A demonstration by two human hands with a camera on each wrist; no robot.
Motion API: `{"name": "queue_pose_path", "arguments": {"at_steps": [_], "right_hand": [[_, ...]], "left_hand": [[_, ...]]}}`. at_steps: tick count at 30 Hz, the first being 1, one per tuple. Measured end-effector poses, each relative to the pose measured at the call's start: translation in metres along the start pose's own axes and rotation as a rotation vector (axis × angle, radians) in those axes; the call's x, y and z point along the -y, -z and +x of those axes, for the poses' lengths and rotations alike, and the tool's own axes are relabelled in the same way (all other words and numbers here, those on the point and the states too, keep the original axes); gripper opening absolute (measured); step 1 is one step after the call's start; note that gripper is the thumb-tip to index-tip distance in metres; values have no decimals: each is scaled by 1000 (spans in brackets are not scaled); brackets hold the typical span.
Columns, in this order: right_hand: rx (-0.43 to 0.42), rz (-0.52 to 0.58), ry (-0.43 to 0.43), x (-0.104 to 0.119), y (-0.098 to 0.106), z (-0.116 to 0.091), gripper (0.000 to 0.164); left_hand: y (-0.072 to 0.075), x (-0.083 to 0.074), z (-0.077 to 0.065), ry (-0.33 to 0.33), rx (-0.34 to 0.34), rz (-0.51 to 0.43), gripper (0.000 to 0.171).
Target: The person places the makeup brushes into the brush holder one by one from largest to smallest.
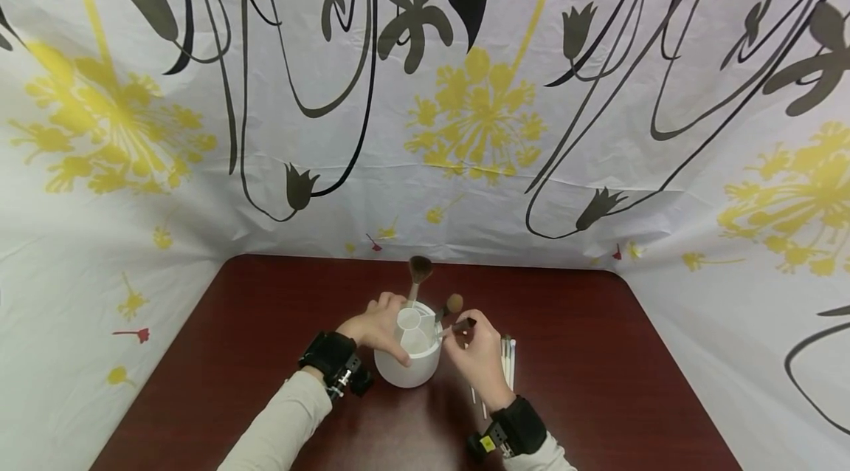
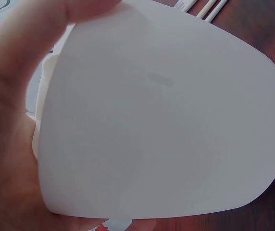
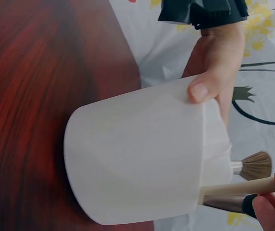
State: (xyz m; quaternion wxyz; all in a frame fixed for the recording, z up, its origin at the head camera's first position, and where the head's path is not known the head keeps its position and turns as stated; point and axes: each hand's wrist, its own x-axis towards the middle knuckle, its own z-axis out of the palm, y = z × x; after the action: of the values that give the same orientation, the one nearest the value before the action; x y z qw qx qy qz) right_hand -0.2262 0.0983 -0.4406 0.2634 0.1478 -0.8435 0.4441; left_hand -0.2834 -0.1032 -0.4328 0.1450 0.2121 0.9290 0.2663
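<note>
Backdrop: one white sheet (image 1: 491, 224), printed with yellow blooms and grey tulips, is hanging behind a dark red table (image 1: 571, 375). Container (image 1: 407, 375): one, white, divided inside, is standing upright on the table between the hands. Left hand (image 1: 378, 327): thumb and fingers are clamping the container's side and rim. Right hand (image 1: 477, 360): fingertips are pinching one slim pale handle (image 3: 243, 186), its far end meeting the container's rim. Brushes: one large brown brush (image 1: 420, 269) and one tan-tipped brush (image 1: 454, 303) are projecting from the container; one dark-tipped brush (image 3: 222, 202) is extending beside the right fingertips. Slender sticks (image 1: 508, 364): several, are lying beside the right hand.
</note>
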Motion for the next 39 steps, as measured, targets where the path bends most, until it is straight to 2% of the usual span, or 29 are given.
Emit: {"name": "queue_pose_path", "arguments": {"at_steps": [7, 16, 23, 28, 32, 39], "right_hand": [[38, 0, -89, -4, -2, -4, 25], [56, 5, -113, -10, -10, -8, 24], [76, 70, -133, -13, -16, -11, 26], [80, 77, -113, -12, -19, -12, 25], [83, 46, -64, -14, -22, -14, 24], [99, -11, -31, -15, -25, -15, 25]], "left_hand": [[0, 0, 1, -6, -9, 6, 101], [-2, 0, -2, -53, -34, -27, 100], [-3, 2, 2, -16, -24, -15, 102], [-1, 1, 1, -20, -29, -11, 102], [-1, 1, 1, -21, -30, -11, 102], [-2, 3, 1, -16, -38, -10, 102]]}}
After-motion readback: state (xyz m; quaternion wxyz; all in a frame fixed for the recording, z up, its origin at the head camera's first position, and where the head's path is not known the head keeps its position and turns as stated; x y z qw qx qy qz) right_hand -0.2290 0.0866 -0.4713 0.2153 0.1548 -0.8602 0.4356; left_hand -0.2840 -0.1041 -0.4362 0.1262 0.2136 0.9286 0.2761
